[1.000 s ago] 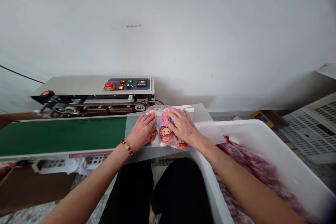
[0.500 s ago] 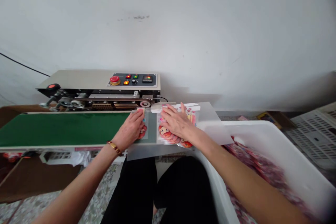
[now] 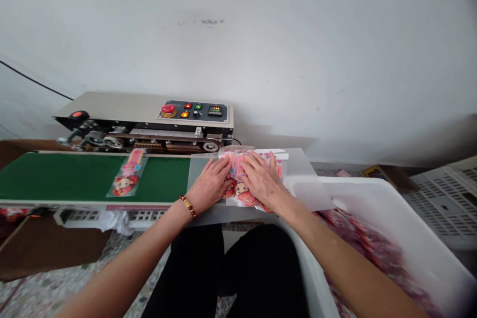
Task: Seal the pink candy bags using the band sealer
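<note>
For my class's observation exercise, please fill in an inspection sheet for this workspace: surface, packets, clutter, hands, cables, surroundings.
Surface: green belt, with a see-through sheet at its right end.
Packets: one packet lies on the belt; several overlapping packets lie on the sheet.
Clutter: crumpled white plastic and a cardboard box below the belt.
Hands: left hand touches the packets, grip unclear; right hand spreads over them.
Cables: black cable runs along the wall toward the machine.
Surroundings: white tub with blurred reddish contents; slotted crate beyond.
</note>
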Demonstrator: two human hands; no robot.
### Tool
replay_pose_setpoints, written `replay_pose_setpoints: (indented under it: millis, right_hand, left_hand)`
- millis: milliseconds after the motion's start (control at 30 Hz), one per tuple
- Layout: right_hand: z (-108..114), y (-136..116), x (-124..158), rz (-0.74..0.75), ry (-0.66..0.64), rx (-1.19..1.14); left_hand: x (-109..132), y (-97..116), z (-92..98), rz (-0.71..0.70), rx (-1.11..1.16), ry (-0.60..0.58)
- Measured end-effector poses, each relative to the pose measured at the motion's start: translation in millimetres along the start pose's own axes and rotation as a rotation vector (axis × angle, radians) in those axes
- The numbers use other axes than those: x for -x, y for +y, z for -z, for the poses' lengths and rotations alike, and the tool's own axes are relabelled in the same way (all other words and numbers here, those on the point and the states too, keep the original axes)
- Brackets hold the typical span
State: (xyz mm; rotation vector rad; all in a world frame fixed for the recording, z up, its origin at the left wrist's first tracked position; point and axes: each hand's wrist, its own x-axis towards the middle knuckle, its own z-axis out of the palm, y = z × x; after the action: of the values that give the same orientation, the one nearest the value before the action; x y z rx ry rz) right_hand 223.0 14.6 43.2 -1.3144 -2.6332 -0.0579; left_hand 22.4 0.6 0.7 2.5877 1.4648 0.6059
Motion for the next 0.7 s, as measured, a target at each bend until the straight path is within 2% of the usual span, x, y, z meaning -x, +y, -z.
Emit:
replay_pose_setpoints:
  millis: [100, 233, 333, 400, 467, 600, 700]
  right_hand:
    - [-2.3, 2.3, 2.2, -0.005, 0.004, 0.004]
    - [-6.8, -0.4, -4.4, 0.008, -0.017, -0.01]
    - [-9.2, -6.9, -18.3, 0.026, -0.046, -0.033]
    - [-10.3, -13.4, -28.6, 0.053, -0.069, -0.045]
    - [-10.3, -19.8, -35.8, 0.062, -0.093, -0.054]
    - [-4.3, -20.4, -31.6, 0.033, -0.109, -0.043]
    - [1.6, -7.1, -15.5, -0.033, -0.101, -0.019]
  left_hand:
    - [12.4, -16.5, 4.9, 0.027, -0.031, -0.014]
    - [40.2, -52.3, 25.1, 0.067, -0.079, -0.024]
    - [54.3, -68.0, 37.6, 0.164, -0.185, 0.037]
    - [53.7, -64.0, 39.4, 0.217, -0.231, 0.108]
    - [44.1, -48.2, 34.4, 0.187, -0.184, 0.132]
    - [14.4, -8.5, 13.3, 0.033, -0.024, 0.023]
    - [6.4, -1.3, 3.6, 0.038, -0.025, -0.018]
